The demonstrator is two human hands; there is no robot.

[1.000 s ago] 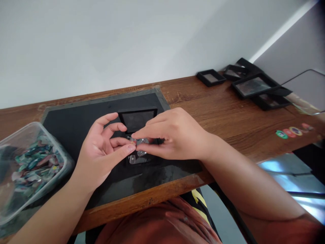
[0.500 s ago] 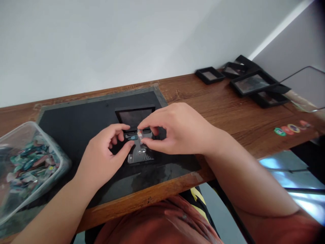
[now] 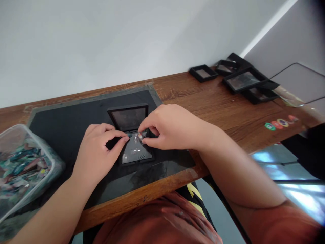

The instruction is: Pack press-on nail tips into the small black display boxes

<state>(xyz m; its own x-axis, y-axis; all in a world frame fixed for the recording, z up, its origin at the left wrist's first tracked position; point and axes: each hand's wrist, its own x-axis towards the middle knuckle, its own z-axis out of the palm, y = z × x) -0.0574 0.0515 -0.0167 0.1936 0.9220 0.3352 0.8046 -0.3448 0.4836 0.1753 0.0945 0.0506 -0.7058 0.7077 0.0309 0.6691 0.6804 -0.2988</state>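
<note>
Fingertips of both hands meet over the far edge of the open black case (image 3: 135,154) on the mat (image 3: 76,118), right hand (image 3: 172,127) pinching a small clear piece (image 3: 138,136), left hand (image 3: 98,149) pressed closed just left of it, equally near.

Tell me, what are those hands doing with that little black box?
A person sits at a wooden desk with both hands over a small open black case on a dark mat. The left hand and right hand pinch tiny pieces over the case's lower half, where other small pieces lie on its shiny surface. A clear tub of colourful bits sits at the left, and more black cases lie at the far right.
</note>
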